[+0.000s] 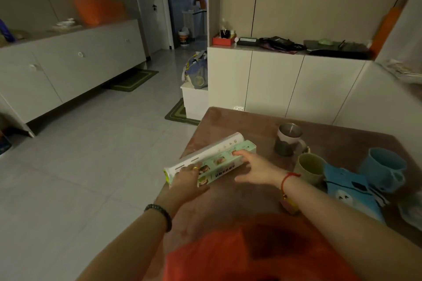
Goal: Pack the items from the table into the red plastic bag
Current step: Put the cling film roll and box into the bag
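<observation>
Red plastic bag (258, 255): nearest the wearer, at the near edge of the worktop (338, 143), mouth seemingly open and dark inside; blurred, so its exact shape is unclear.

Left hand (186, 183): grip laid over the near end of the long boxes, fingers spread on top; not yet closed around them.

Right hand (255, 167): grip open, fingertips touching the green box (225, 163) near its far end, thumb apart below.

White box (205, 155): long, lies touching the green box on its far side, both diagonal at the worktop's left edge, near ends close to overhanging.

Advice for the step in hand: close both grips on the pair together, lift level, turn them end-on, feed into the bag mouth; a one-ended lift risks the white box sliding off toward the floor.

Further right: blue sock (347, 191), pale green mug (310, 167), blue mug (383, 169), steel cup (288, 139) further back; all grouped close, well apart from the boxes.

Open room: bare worktop between boxes and bag gives a clear path. Left edge drops to tiled floor (91, 155); white cabinets (274, 84) stand beyond the far edge.
</observation>
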Motion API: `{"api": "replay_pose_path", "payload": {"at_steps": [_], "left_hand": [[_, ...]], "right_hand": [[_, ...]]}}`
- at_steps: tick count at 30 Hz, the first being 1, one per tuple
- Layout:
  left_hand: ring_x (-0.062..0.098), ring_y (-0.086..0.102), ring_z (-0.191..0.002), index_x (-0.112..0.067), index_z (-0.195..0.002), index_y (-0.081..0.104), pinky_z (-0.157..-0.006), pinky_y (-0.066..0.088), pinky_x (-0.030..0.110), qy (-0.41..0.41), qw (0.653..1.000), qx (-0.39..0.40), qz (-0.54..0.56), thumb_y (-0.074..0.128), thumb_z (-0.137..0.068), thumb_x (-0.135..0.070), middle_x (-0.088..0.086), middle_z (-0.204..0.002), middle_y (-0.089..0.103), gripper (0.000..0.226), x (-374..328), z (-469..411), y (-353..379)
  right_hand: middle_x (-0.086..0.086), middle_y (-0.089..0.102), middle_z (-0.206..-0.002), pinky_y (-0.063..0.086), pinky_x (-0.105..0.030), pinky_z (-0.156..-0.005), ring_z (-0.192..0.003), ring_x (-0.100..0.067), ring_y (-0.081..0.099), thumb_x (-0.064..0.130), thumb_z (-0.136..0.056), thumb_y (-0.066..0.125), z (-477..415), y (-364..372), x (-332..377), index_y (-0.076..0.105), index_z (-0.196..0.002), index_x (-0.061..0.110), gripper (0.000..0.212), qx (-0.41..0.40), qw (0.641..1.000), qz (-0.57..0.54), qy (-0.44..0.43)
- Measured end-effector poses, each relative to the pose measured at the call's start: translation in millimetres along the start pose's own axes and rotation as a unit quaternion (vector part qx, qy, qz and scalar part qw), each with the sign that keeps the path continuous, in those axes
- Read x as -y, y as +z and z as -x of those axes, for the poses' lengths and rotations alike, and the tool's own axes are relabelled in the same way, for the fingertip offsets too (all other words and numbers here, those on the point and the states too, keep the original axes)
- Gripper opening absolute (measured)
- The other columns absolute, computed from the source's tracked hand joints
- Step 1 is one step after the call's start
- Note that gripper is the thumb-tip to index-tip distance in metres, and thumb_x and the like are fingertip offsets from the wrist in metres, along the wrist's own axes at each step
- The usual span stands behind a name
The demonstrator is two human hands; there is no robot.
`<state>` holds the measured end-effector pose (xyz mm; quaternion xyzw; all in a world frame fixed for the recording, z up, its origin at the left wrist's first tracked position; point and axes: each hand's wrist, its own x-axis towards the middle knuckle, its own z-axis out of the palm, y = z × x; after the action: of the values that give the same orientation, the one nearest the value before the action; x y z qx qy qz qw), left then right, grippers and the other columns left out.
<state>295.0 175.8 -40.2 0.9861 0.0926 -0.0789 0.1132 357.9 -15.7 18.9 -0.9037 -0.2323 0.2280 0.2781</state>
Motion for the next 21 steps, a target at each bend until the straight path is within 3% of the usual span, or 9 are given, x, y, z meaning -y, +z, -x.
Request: {"api": "replay_pose_path", "payload": {"at_steps": [5,9,11,13,14,17,21], "left_hand": [[0.029,0.032,-0.133,-0.017,-0.146,0.018,-0.108,0.028,0.039,0.026,0.994,0.0,-0.102,0.051,-0.089,-0.042,0.009,-0.15,0.029,0.071,3.9,-40.3,26.9],[0.027,0.035,-0.131,-0.02,-0.145,0.025,-0.107,0.028,0.037,0.049,0.995,-0.019,-0.086,0.048,-0.086,-0.05,0.008,-0.146,0.035,0.07,7.1,-51.1,34.6],[0.021,0.036,-0.132,-0.026,-0.14,0.037,-0.105,0.027,0.034,0.073,0.994,-0.059,-0.048,0.032,-0.081,-0.066,0.0,-0.146,0.039,0.071,12.8,-50.2,34.7],[0.02,0.036,-0.13,-0.03,-0.138,0.039,-0.107,0.024,0.033,0.06,0.993,-0.101,-0.03,0.011,-0.071,-0.074,-0.002,-0.142,0.042,0.085,22.3,-52.6,33.3],[0.021,0.035,-0.131,-0.029,-0.141,0.034,-0.109,0.023,0.035,0.034,0.993,-0.106,-0.028,0.011,-0.071,-0.075,0.0,-0.142,0.041,0.087,30.0,-57.5,34.1],[0.028,0.039,-0.129,-0.026,-0.147,0.016,-0.107,0.03,0.039,-0.054,0.996,-0.043,-0.06,0.043,-0.083,-0.062,0.006,-0.142,0.038,0.078,52.3,-70.3,34.0],[0.028,0.049,-0.118,-0.018,-0.142,0.026,-0.094,0.044,0.038,-0.054,0.996,-0.009,-0.067,0.056,-0.085,-0.044,0.008,-0.132,0.044,0.069,52.5,-64.3,27.1]], "right_hand": [[-0.006,0.029,-0.151,0.027,-0.032,-0.111,-0.138,-0.022,0.028,0.027,-0.077,0.071,-68.3,18.0,-15.7,0.02,-0.146,0.022,0.086,0.006,0.982,0.178,-0.065],[-0.007,0.034,-0.143,0.028,-0.042,-0.108,-0.135,-0.026,0.03,0.027,-0.075,0.069,-110.3,37.8,-19.0,0.029,-0.141,0.021,0.078,-0.003,0.931,0.338,-0.139],[-0.006,0.04,-0.137,0.022,-0.044,-0.109,-0.132,-0.025,0.034,0.026,-0.075,0.068,-121.7,49.4,-20.6,0.034,-0.137,0.022,0.07,0.004,0.908,0.388,-0.161],[-0.007,0.046,-0.131,0.02,-0.046,-0.11,-0.127,-0.026,0.039,0.023,-0.077,0.067,-125.3,56.4,-22.3,0.041,-0.13,0.02,0.059,0.028,0.896,0.41,-0.166],[-0.007,0.047,-0.128,0.021,-0.046,-0.109,-0.125,-0.027,0.04,0.022,-0.078,0.066,-124.4,57.5,-22.8,0.043,-0.127,0.019,0.055,0.035,0.894,0.413,-0.167],[-0.007,0.048,-0.126,0.026,-0.044,-0.103,-0.12,-0.026,0.041,0.027,-0.078,0.066,-113.1,53.2,-23.0,0.045,-0.123,0.019,0.051,0.035,0.885,0.425,-0.185],[-0.009,0.048,-0.122,0.024,-0.045,-0.106,-0.12,-0.028,0.041,0.023,-0.081,0.062,-83.0,34.3,-24.9,0.049,-0.12,0.019,0.041,-0.03,0.883,0.411,-0.225]]}}
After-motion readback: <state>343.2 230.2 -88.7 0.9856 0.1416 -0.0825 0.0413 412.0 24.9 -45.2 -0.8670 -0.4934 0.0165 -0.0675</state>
